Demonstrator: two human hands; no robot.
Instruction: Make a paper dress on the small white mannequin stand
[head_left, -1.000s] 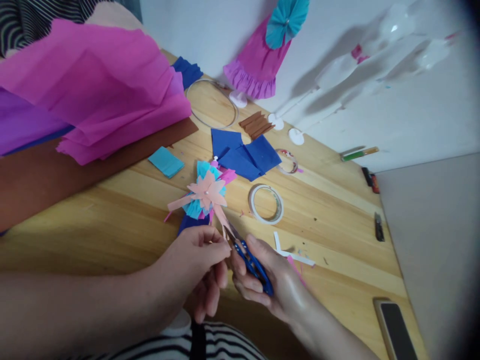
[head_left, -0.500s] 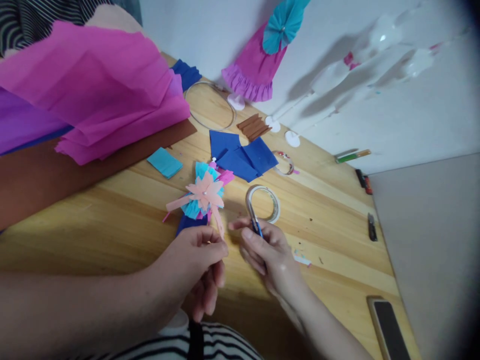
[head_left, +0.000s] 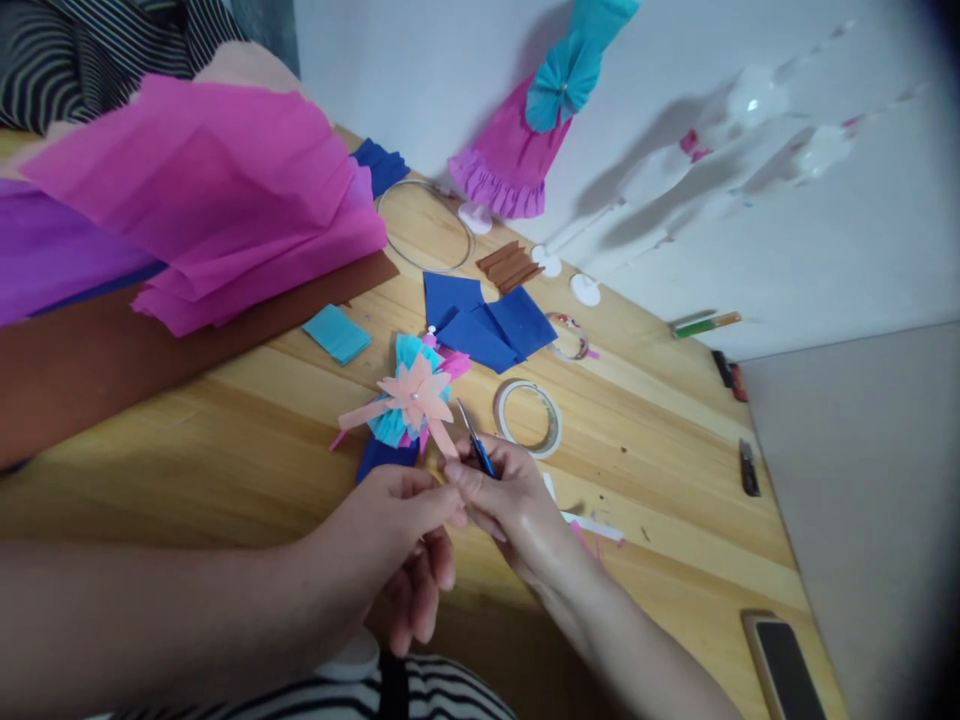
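Note:
A layered paper flower (head_left: 415,390), with peach petals over pleated turquoise paper, lies in front of my hands. One peach paper strip (head_left: 442,437) runs down from it to my fingertips. My left hand (head_left: 405,530) is closed in a pinch at the strip's lower end, its other fingers curled below. My right hand (head_left: 506,500) is closed around small blue-handled scissors (head_left: 480,450), their blades pointing up beside the flower. Its thumb and finger also meet the strip, close to my left fingertips. A dark blue piece of paper (head_left: 382,457) shows under the flower.
A tape roll (head_left: 559,425) lies just beyond my right hand. Blue paper pieces (head_left: 491,325), a turquoise paper stack (head_left: 337,334) and a wire ring (head_left: 382,225) lie farther back. Large pink crepe paper (head_left: 225,190) covers the left. A phone (head_left: 787,665) rests at right.
My right hand has moved left to the strip's end, meeting my left fingertips. The scissors have swung so their blades lean left, away from the tape roll.

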